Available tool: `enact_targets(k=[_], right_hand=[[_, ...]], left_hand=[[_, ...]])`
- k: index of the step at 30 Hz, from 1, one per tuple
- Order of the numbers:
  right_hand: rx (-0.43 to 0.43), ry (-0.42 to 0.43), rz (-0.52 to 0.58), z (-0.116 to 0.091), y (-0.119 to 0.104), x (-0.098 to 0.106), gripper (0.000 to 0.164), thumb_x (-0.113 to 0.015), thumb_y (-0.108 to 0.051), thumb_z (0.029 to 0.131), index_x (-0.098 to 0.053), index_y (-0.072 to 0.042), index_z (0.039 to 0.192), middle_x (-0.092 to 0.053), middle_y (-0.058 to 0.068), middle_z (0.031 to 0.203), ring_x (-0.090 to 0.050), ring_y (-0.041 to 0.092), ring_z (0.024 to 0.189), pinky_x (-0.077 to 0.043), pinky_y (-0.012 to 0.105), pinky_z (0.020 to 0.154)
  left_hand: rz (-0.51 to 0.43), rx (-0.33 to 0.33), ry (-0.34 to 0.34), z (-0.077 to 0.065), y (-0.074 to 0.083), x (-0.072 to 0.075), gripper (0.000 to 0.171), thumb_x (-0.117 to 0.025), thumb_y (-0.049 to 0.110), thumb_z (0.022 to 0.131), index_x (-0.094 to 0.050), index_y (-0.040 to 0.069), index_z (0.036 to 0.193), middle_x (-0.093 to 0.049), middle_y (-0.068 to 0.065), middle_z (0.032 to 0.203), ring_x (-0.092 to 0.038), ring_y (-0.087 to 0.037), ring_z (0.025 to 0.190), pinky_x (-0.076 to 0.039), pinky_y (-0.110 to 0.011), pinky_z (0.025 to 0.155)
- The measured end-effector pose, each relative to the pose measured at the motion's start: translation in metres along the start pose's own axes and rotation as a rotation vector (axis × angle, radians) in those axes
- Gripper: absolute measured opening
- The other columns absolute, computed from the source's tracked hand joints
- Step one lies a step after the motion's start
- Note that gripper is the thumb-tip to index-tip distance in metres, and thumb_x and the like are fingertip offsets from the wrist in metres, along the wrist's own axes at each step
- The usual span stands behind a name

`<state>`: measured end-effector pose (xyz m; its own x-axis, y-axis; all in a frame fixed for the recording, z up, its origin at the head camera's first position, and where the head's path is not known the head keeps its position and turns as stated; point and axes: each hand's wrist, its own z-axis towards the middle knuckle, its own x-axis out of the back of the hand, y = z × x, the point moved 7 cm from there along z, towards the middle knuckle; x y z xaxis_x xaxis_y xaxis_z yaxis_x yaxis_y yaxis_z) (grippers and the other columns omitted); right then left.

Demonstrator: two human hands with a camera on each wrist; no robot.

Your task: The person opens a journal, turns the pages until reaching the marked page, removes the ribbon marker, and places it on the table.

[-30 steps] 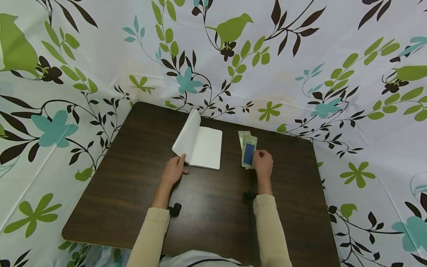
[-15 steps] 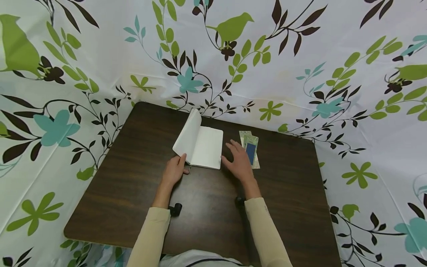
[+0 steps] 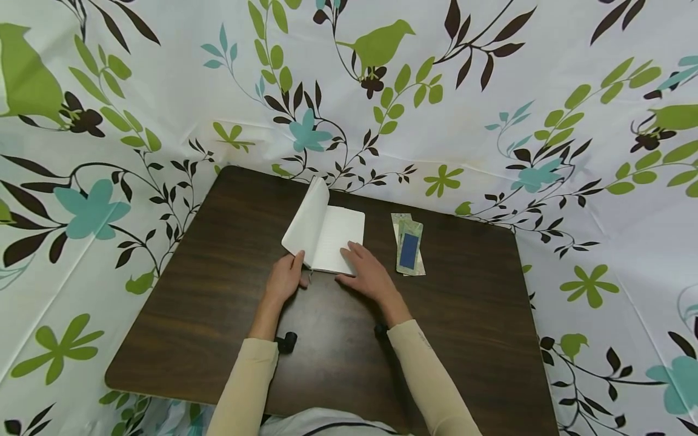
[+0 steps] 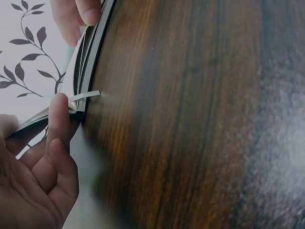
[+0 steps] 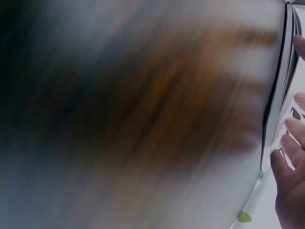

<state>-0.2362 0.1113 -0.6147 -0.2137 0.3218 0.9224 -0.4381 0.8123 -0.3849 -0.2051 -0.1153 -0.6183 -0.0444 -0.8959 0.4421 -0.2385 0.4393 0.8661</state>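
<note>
An open notebook (image 3: 339,233) with blank pages lies towards the back of the table, its left side raised at a slant. My left hand (image 3: 285,277) holds that raised side at its lower edge, thumb on the page side and fingers beneath the cover, as the left wrist view shows. A pale ribbon (image 4: 86,96) pokes out at the bottom of the spine. Over the lower right corner of the right page lies my right hand (image 3: 371,275), fingers spread and thumb near the bottom edge. The right wrist view has its fingers beside the page block (image 5: 277,105).
To the right of the notebook, overlapping patterned paper slips (image 3: 409,249) lie on the dark wooden table (image 3: 338,339), the upper one with a blue panel. A hanging cloth (image 3: 463,115) printed with leaves and birds borders the table's back and sides.
My right hand has left the patterned slips and moved left onto the notebook's right page, its fingers spreading. The lower slip now sits at a slant. My left hand keeps its hold.
</note>
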Motion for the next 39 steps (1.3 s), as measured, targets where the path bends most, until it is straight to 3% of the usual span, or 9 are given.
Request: enact_targets(k=[18,27,39], right_hand=[[-0.016,-0.03,0.042,0.0001,-0.0052,0.0018,0.059,-0.065,-0.042,0.096,-0.048,-0.019,0.148,-0.036,0.005,0.158,-0.033,0.023,0.146,-0.034,0.045,0.114],[-0.031,-0.079,0.134,0.0009,-0.0025,0.0065,0.052,-0.063,-0.038,0.099,-0.051,-0.018,0.145,-0.035,0.005,0.159,-0.031,0.023,0.147,-0.03,0.045,0.116],[0.002,-0.103,0.171,0.0047,0.0016,0.0045,0.046,-0.063,-0.036,0.099,-0.055,-0.019,0.141,-0.036,0.006,0.159,-0.03,0.023,0.147,-0.029,0.045,0.117]], left_hand=[[0.016,-0.016,-0.005,-0.0003,0.0008,-0.0022,0.062,-0.034,0.057,0.105,-0.064,0.003,0.105,-0.073,-0.008,0.072,-0.07,-0.028,0.08,-0.05,-0.049,0.084],[-0.012,-0.011,-0.01,0.0005,-0.0007,-0.003,0.063,-0.035,0.06,0.103,-0.063,0.004,0.097,-0.073,-0.007,0.077,-0.07,-0.024,0.076,-0.05,-0.045,0.079],[-0.033,-0.004,-0.01,0.0012,-0.0014,-0.0027,0.062,-0.036,0.058,0.104,-0.062,0.003,0.095,-0.073,-0.009,0.08,-0.071,-0.024,0.075,-0.05,-0.047,0.079]])
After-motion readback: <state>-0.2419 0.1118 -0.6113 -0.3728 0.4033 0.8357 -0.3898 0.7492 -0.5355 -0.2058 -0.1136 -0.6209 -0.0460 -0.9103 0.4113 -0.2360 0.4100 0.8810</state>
